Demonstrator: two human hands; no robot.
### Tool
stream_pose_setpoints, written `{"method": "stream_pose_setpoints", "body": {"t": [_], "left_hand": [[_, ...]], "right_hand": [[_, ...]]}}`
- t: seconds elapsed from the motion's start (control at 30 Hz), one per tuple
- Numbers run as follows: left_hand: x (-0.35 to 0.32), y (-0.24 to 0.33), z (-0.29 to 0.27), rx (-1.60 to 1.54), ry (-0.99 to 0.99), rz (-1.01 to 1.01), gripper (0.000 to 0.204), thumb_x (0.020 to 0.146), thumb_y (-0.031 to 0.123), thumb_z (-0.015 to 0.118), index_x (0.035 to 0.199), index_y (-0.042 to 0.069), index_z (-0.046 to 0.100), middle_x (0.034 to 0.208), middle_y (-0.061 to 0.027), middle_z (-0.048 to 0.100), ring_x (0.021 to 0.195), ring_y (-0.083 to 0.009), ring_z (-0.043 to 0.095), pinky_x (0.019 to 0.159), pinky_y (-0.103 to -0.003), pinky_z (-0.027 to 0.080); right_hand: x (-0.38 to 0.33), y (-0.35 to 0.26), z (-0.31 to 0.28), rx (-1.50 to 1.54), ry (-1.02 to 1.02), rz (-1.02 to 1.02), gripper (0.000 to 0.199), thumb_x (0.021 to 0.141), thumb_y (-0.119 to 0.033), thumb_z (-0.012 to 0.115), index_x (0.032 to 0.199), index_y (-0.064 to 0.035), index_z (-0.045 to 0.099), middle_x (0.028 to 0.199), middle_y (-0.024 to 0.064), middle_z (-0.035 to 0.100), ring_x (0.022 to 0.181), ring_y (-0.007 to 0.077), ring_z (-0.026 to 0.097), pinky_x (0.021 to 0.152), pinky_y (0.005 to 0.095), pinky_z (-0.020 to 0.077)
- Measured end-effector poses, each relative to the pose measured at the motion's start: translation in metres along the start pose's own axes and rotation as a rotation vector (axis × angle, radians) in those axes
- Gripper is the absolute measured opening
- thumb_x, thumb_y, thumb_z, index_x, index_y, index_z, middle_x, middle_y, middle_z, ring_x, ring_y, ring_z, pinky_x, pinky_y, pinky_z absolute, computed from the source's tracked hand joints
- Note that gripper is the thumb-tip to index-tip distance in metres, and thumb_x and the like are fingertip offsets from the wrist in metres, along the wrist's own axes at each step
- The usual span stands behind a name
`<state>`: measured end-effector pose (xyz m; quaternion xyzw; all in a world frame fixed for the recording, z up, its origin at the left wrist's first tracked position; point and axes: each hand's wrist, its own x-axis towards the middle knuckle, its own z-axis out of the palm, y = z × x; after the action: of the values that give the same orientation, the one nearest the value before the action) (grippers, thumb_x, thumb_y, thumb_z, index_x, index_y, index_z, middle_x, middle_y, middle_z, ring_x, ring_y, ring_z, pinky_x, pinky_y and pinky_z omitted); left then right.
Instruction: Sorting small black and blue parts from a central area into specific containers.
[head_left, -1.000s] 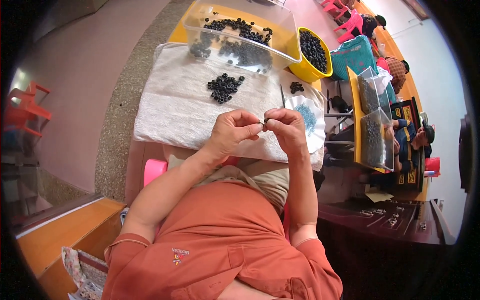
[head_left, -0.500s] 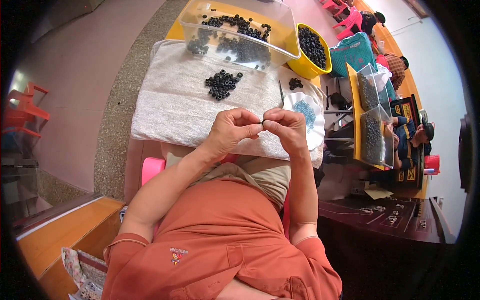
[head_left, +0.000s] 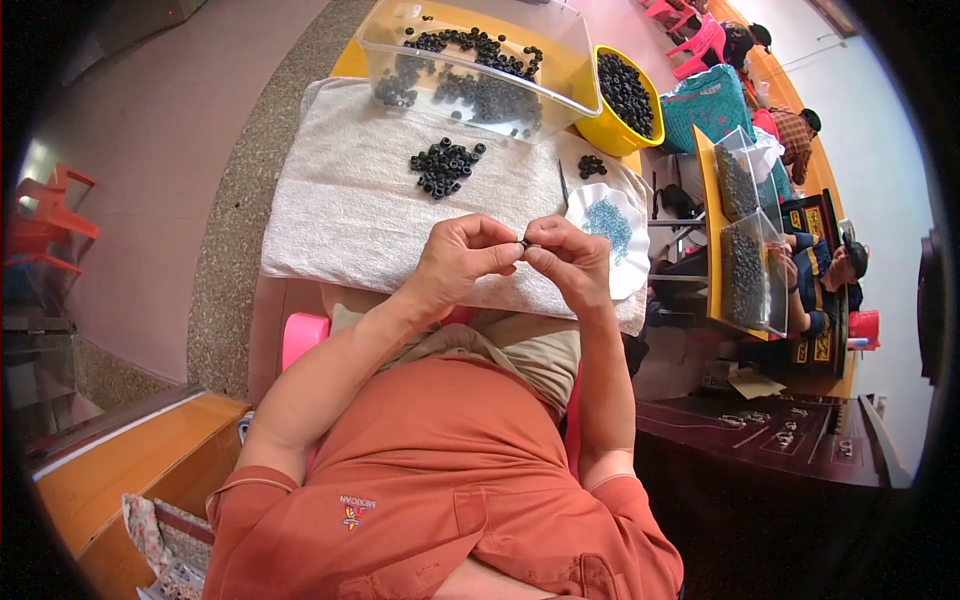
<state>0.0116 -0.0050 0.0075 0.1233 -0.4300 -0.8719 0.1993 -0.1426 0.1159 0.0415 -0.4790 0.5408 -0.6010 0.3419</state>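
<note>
Between the fingertips of both hands is a small black ring-shaped piece [head_left: 525, 243], mostly covered by the fingers. My left hand [head_left: 462, 262] pinches it from the left with thumb and forefinger. From the right, my right hand [head_left: 572, 258] grips it the same way. Both hands are just above the near edge of a white towel [head_left: 340, 190]. Beyond them lies a loose pile of black ring-shaped pieces [head_left: 445, 167], with a smaller cluster [head_left: 592, 166] farther right. Beside my right hand sits a white scalloped dish [head_left: 632, 275] holding tiny pale-blue bits [head_left: 607, 228]. A dark thin tool [head_left: 563, 185] lies left of the dish.
A clear plastic bin [head_left: 480, 95] with black pieces stands at the far edge, beside a yellow tub [head_left: 590, 130] full of them. Clear boxes [head_left: 745, 270] of black pieces stand on another table at right, where other people [head_left: 845, 265] sit. Red chairs [head_left: 50, 220] are at left.
My right fingers have shifted slightly on the black piece, and its angle has changed a little. Both hands stay in nearly the same place.
</note>
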Motion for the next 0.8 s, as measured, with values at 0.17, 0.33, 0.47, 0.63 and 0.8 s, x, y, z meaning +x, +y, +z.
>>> {"method": "stream_pose_setpoints", "body": {"t": [0.17,0.33,0.47,0.63,0.8], "left_hand": [[0.001,-0.002,0.000,-0.094,0.001,-0.021,0.018,0.087,0.005,0.070,0.102,0.000,0.062,0.094,-0.0074,0.068,0.084,-0.0133,0.066,0.079,-0.028,0.057],[-0.001,-0.002,0.000,-0.125,0.019,-0.025,0.022,0.088,0.005,0.068,0.107,0.000,0.058,0.100,-0.0096,0.067,0.091,-0.0153,0.066,0.082,-0.029,0.057],[0.000,-0.004,0.003,-0.152,0.028,-0.019,0.020,0.089,0.005,0.067,0.106,0.001,0.058,0.100,-0.0094,0.067,0.090,-0.0152,0.066,0.081,-0.029,0.057],[-0.001,-0.007,0.005,-0.183,0.102,-0.012,0.015,0.088,0.003,0.066,0.101,0.002,0.057,0.095,-0.0075,0.067,0.088,-0.0146,0.066,0.079,-0.028,0.056],[-0.003,-0.008,0.005,-0.218,0.135,-0.015,0.015,0.087,0.002,0.066,0.099,0.004,0.057,0.093,-0.0063,0.067,0.086,-0.0130,0.065,0.078,-0.027,0.055]], "right_hand": [[-0.007,0.009,0.014,-0.019,0.051,-0.135,0.036,0.078,0.010,0.073,0.112,0.0010,0.065,0.109,0.0114,0.059,0.089,0.0120,0.059,0.075,0.0225,0.0502],[-0.009,0.015,0.020,-0.360,0.124,-0.260,0.035,0.075,0.009,0.074,0.108,0.0028,0.064,0.107,0.0116,0.060,0.085,0.0119,0.060,0.072,0.0226,0.0503],[-0.008,0.017,0.023,-0.508,0.157,-0.310,0.035,0.073,0.009,0.074,0.106,0.0036,0.063,0.105,0.0113,0.060,0.084,0.0125,0.060,0.073,0.0226,0.0500],[-0.008,0.019,0.027,-0.512,0.148,-0.302,0.036,0.073,0.010,0.074,0.107,0.0033,0.063,0.105,0.0111,0.060,0.086,0.0128,0.060,0.074,0.0224,0.0499],[-0.009,0.026,0.032,-0.401,0.160,-0.255,0.037,0.074,0.009,0.075,0.108,0.0034,0.063,0.107,0.0099,0.059,0.087,0.0118,0.060,0.073,0.0224,0.0494]]}}
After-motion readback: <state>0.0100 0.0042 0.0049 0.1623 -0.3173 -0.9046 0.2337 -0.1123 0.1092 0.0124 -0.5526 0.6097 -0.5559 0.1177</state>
